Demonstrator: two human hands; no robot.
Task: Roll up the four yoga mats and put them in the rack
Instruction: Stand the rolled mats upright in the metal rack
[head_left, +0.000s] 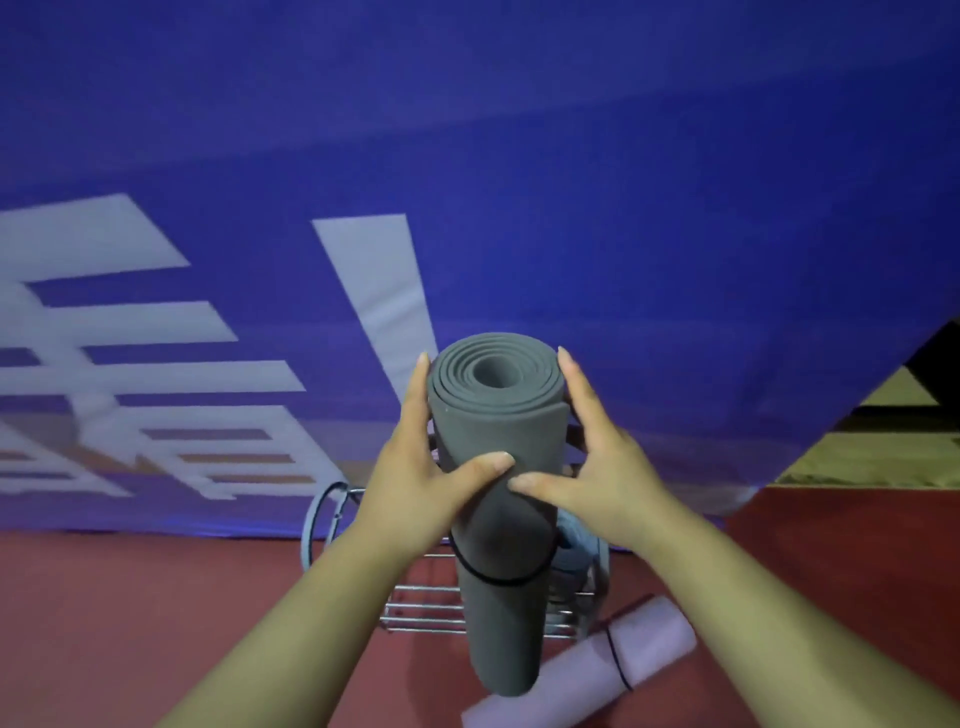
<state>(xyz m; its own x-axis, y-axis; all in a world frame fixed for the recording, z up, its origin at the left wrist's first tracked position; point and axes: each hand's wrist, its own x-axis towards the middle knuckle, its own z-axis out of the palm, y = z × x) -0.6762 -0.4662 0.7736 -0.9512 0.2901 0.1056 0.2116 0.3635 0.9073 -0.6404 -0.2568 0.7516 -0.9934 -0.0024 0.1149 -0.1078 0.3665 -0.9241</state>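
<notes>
Rack (421, 607) is loaded with one blue mat (574, 551); grey mat (498, 519) is grasped by left hand (415, 483) and right hand (608, 478).

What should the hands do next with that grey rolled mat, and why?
Probably lower the grey mat into a free slot of the rack: the left hand and right hand grip it upright, already banded, close over that rack.
</notes>
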